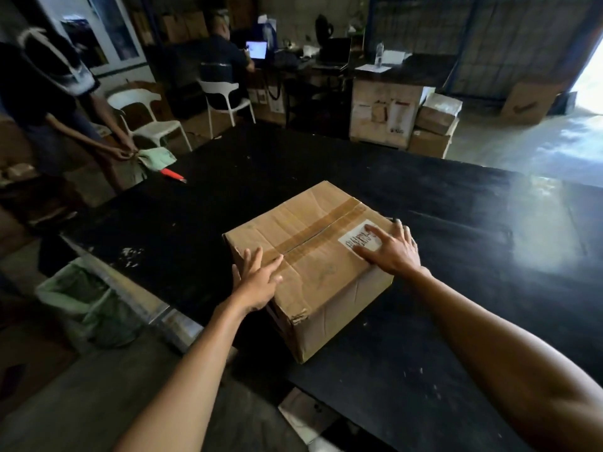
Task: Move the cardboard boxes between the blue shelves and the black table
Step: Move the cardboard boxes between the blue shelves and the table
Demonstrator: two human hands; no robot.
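Item: one taped cardboard box [310,269], seated on the black worktop [456,256] near its near-left corner, one corner turned toward the wearer. Left hand [257,285]: fingers straight and spread against the box's left top edge, gripping nothing. Right hand [391,249]: fingers flat over the white label [360,240], likewise holding nothing; print partly covered, unreadable. Placement suggested steadying or sliding the box, not lifting. Beyond, at the far-left edge: a red-handled tool [173,174], type unclear, and a green cloth [156,158]. Blue shelves not identifiable with certainty.
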